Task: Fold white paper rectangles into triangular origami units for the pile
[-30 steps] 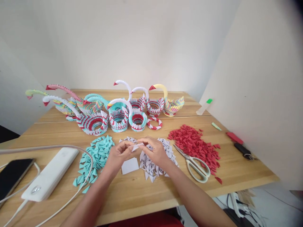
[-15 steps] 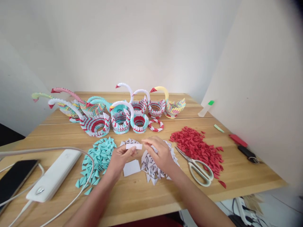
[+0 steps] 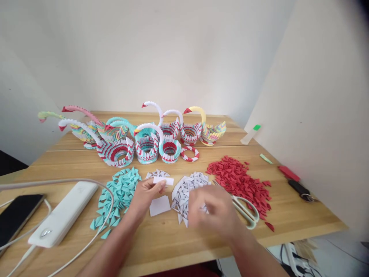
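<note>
Between the thumb and fingers of my left hand [image 3: 147,193] is a small folded strip of white paper [image 3: 163,180], held level. Just below it on the table lies a stack of white paper pieces [image 3: 160,206]. My right hand [image 3: 211,209] is over the near right side of the pile of white folded triangles [image 3: 184,192], beside the scissors [image 3: 245,209]. Motion smears its fingers; they look curled, but I cannot tell whether they hold anything. A smaller group of white triangles [image 3: 157,174] sits behind the strip.
Turquoise triangles [image 3: 118,196] lie left, red triangles [image 3: 239,182] right. Several folded-paper swans [image 3: 115,152] and a red-and-white ring [image 3: 190,154] stand behind. A power bank [image 3: 65,215], phone [image 3: 19,215] and cables are at left; a glue bottle [image 3: 250,135] and black key fob [image 3: 300,189] at right.
My right hand has moved away from the paper strip, down and to the right, and its fingers have curled in. My left hand keeps the strip in nearly the same place.
</note>
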A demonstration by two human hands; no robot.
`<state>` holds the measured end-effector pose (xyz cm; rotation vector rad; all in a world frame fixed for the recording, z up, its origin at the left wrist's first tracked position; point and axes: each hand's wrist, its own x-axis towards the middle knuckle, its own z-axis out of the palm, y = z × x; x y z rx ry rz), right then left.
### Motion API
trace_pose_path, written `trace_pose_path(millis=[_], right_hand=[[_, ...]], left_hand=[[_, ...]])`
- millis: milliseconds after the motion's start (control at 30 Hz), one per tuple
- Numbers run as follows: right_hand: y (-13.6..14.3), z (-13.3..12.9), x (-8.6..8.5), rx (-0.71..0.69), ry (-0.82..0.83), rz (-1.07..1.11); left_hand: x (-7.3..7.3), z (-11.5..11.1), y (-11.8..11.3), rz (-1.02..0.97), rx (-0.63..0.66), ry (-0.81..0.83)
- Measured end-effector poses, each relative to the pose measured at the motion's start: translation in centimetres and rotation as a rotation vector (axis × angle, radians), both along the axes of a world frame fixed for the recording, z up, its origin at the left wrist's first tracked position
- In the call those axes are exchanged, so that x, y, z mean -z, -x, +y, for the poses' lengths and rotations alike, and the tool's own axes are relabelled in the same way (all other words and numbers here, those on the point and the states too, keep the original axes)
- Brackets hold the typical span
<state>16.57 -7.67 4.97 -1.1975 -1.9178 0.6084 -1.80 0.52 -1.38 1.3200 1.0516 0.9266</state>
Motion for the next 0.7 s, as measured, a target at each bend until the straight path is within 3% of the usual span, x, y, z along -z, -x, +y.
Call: trace_pose_path(millis=[100, 200, 333, 700], right_hand=[[0.1, 3.5, 1.4, 0.240, -0.007, 0.096], [0.7, 5.3, 3.1, 0.187, 0.113, 0.163], [1.1, 5.4, 4.5, 0.134, 0.228, 0.185], [1.0, 5.1, 4.8, 0.129, 0.269, 0.189]], left_hand=[[-0.2, -0.1, -0.1, -0.014, 0.017, -0.016], [-0.3, -0.1, -0.1, -0.018, 0.026, -0.019], [-0.3, -0.2, -0.4, -0.020, 0.017, 0.010], [-0.2, -0.5, -0.6, -0.015, 0.029, 0.024]])
